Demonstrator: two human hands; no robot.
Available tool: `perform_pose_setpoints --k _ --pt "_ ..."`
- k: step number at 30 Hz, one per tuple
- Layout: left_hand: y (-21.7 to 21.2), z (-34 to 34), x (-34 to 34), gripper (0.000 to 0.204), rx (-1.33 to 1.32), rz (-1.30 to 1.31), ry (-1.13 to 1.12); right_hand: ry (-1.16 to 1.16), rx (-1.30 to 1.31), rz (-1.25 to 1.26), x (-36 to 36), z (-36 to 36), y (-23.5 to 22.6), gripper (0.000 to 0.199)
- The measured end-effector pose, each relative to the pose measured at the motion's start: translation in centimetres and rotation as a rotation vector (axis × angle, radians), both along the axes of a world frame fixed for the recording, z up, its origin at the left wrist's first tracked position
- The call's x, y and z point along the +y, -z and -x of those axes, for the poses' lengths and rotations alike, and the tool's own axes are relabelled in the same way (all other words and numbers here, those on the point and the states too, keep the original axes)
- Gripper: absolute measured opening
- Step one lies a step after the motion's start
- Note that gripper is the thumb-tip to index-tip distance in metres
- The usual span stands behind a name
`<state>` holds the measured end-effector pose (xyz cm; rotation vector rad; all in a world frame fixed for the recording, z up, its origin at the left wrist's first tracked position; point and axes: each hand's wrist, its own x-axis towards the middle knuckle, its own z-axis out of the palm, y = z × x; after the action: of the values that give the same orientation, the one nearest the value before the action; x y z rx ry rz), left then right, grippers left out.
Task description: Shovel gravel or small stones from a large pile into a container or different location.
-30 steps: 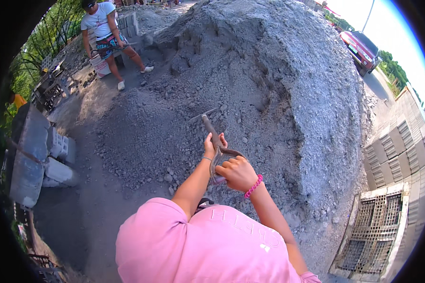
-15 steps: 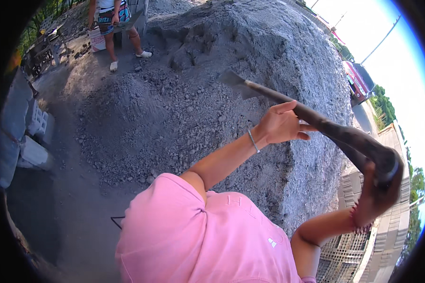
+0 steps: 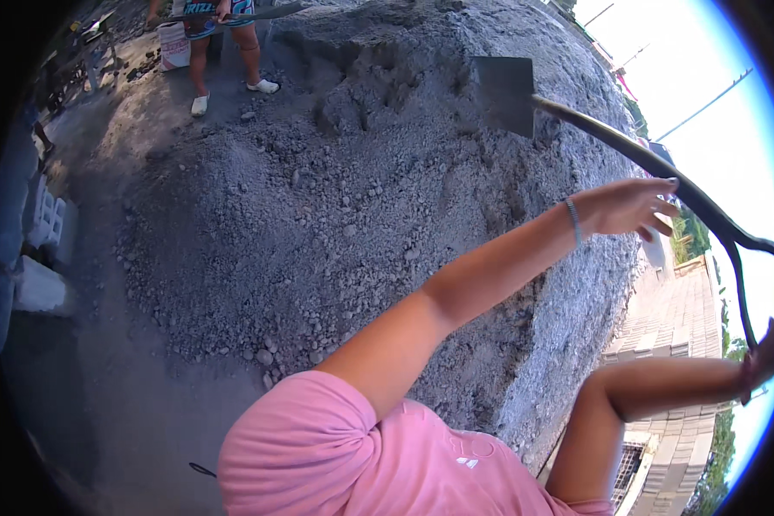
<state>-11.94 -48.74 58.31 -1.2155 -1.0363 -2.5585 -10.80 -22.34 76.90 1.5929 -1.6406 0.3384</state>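
A shovel (image 3: pixel 615 136) is raised across the upper right, its flat dark blade (image 3: pixel 506 96) turned toward the mound and carrying nothing I can see. Its long shaft slopes down to a forked handle at the right rim. My right hand (image 3: pixel 772 348) is at that handle end, closed on it, though dark and partly cut off by the picture's rim. My left hand (image 3: pixel 632 209) reaches out just below the shaft with its fingers spread. The thumb tip meets or nearly meets the shaft, and the fingers are not wrapped round it.
A big grey mound of sand and gravel (image 3: pixel 344 198) fills the middle. At the upper left a person (image 3: pixel 219 43) stands holding another shovel, beside a white sack (image 3: pixel 174 47). Concrete blocks (image 3: pixel 47 219) lie at the left; stacked blocks (image 3: pixel 662 322) stand at the right.
The shovel has swung up and to the right, its blade now showing broad side. Both hands have moved right, and the left hand's fingers have come off the shaft.
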Motion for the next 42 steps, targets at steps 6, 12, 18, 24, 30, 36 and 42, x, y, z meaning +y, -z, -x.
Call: perform_pose_setpoints --k 6,12,18,24,30,36,42 --pt "28.6 -6.3 -9.7 0.042 -0.867 -0.457 -0.404 0.56 -0.464 0.343 -26.8 8.6 22.9 0.027" --pt "34.9 -9.3 -7.5 0.05 -1.052 -0.629 -0.402 0.33 -0.407 -0.109 -30.4 3.9 26.0 0.022" --pt "35.1 -10.4 -6.0 0.036 -0.897 -0.961 -0.327 0.166 -0.473 -0.371 -25.9 -5.1 41.2 0.015" --pt "37.7 -12.6 -3.1 0.039 -0.953 -1.059 -0.405 0.006 -0.364 -0.565 -15.4 -9.3 45.7 0.018" --pt "38.4 -12.3 1.5 0.04 -0.831 -1.147 -0.156 -0.103 -0.301 -0.747 -10.5 -13.3 44.0 0.013" --pt "37.8 -11.3 1.3 0.029 -0.601 -1.325 -0.316 -0.124 -0.428 -0.721 -6.3 -14.8 36.8 0.015" --pt "26.4 -7.4 4.9 0.017 -0.609 -1.39 -0.299 0.039 -0.684 -0.14 -2.9 -12.1 26.7 0.019"
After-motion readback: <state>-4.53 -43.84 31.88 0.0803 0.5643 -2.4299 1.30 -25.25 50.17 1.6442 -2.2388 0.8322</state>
